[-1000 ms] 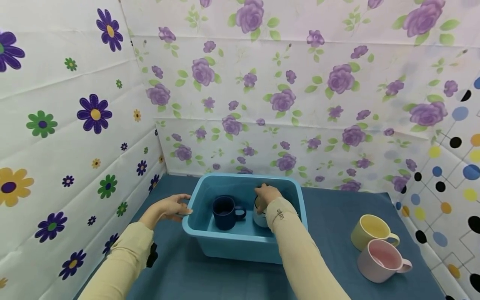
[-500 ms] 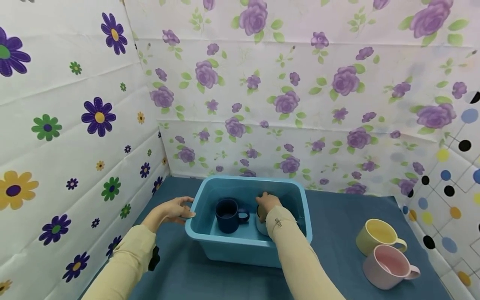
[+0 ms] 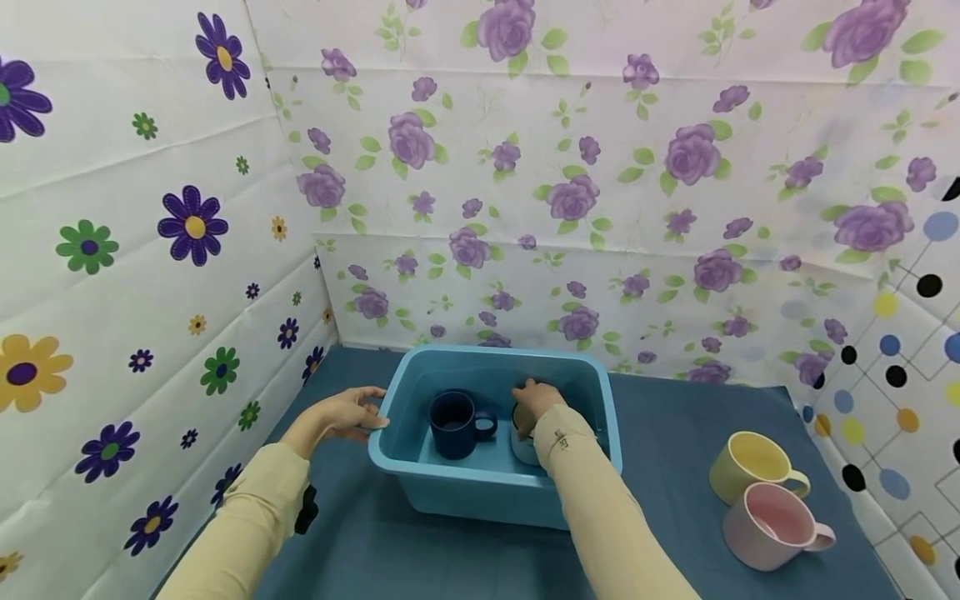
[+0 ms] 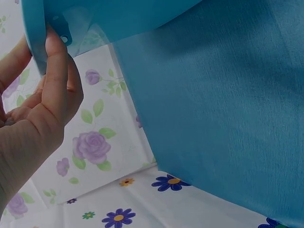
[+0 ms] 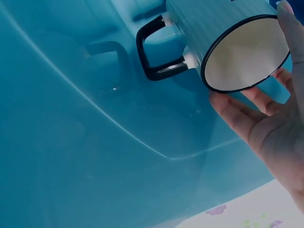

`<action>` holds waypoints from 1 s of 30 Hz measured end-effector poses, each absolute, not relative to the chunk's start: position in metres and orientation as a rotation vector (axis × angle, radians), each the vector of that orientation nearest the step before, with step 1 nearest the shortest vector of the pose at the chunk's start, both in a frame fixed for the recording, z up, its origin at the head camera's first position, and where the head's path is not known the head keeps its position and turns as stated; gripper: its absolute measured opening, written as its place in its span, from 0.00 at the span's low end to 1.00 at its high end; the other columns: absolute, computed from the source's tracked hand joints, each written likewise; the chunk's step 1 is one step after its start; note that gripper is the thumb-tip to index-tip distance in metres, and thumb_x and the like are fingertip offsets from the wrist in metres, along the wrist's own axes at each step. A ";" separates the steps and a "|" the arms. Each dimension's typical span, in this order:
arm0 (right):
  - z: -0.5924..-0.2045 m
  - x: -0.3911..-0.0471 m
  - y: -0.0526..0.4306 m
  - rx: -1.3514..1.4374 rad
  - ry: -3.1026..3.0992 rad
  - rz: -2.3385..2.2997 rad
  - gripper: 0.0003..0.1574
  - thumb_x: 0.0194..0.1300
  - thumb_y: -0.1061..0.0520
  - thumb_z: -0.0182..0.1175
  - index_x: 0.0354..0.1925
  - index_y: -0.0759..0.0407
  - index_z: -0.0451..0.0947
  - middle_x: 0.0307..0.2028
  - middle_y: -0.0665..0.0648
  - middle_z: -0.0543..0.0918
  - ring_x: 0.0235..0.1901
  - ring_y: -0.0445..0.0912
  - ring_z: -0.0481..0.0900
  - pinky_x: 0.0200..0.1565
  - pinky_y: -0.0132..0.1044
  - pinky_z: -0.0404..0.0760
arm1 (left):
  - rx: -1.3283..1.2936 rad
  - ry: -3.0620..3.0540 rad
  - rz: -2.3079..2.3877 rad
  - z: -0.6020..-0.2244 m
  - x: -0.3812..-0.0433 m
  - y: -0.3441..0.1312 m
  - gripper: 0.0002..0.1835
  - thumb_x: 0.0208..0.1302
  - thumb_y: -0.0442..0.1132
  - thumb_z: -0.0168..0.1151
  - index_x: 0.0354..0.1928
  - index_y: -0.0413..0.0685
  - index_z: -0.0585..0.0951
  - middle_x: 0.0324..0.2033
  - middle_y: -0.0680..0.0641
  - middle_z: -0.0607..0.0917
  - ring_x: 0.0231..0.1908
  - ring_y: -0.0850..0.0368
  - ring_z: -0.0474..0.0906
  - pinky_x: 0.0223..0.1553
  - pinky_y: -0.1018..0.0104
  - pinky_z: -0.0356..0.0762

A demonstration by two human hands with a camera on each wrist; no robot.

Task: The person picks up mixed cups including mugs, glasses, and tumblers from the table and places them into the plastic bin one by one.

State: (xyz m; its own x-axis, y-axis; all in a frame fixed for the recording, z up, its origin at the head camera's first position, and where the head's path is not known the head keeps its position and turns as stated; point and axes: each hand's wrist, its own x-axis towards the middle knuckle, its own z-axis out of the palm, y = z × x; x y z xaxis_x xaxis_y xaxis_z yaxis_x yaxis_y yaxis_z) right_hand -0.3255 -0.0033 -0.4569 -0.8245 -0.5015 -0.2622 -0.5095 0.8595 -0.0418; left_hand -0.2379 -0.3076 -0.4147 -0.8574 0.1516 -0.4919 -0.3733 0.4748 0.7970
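My left hand [image 3: 345, 414] pinches the left rim of a light-blue plastic tub [image 3: 487, 479], thumb and fingers on either side of the edge in the left wrist view. Inside the tub, my right hand [image 3: 537, 397] holds a white enamel mug [image 5: 209, 23] with a black rim and black handle. The right wrist view shows the thumb on one side of its mouth and fingertips on the other. To its left in the tub stands a dark-blue mug [image 3: 452, 429], upright with its handle pointing right. My right sleeve covers part of the white mug in the head view.
On the blue tabletop [image 3: 660, 467], right of the tub, a yellow mug [image 3: 738, 479] stands just behind a pink mug [image 3: 757, 533]. Flower-patterned sheets [image 3: 465, 208] wall the back and left; a dotted sheet [image 3: 915, 350] closes the right side.
Both hands keep their places on the tub and the white mug. The head view has shifted slightly; the mugs have not visibly moved.
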 end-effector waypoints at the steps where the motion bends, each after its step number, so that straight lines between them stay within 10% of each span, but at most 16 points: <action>1: -0.456 -0.324 -0.003 -0.758 2.770 0.032 0.47 0.51 0.48 0.72 0.65 0.58 0.66 0.59 0.67 0.71 0.56 0.59 0.74 0.57 0.49 0.75 | -0.180 2.215 1.386 -0.415 -0.238 -0.308 0.35 0.64 0.31 0.58 0.69 0.34 0.54 0.44 0.38 0.79 0.43 0.52 0.79 0.48 0.50 0.80; 12: -0.455 -0.317 -0.001 -0.665 2.777 -0.023 0.45 0.53 0.47 0.70 0.65 0.59 0.66 0.58 0.67 0.72 0.57 0.59 0.73 0.58 0.49 0.74 | -0.128 2.213 1.417 -0.417 -0.239 -0.311 0.35 0.64 0.31 0.58 0.69 0.32 0.54 0.31 0.49 0.73 0.38 0.57 0.78 0.47 0.52 0.81; 30: -0.464 -0.335 -0.010 -0.750 2.770 0.173 0.49 0.46 0.45 0.75 0.63 0.58 0.67 0.57 0.60 0.76 0.58 0.54 0.74 0.60 0.44 0.73 | -0.121 2.217 1.425 -0.419 -0.240 -0.313 0.37 0.63 0.31 0.59 0.69 0.32 0.53 0.37 0.45 0.79 0.39 0.56 0.80 0.49 0.52 0.80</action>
State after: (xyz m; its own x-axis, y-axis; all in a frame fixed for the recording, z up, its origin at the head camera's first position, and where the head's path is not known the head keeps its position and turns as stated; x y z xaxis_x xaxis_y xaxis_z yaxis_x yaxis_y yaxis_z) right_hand -0.3348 -0.0103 -0.4638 -0.8310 -0.4779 -0.2848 -0.5096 0.8592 0.0452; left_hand -0.2397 -0.3134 -0.4193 -0.8720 0.1885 -0.4519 -0.3327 0.4489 0.8293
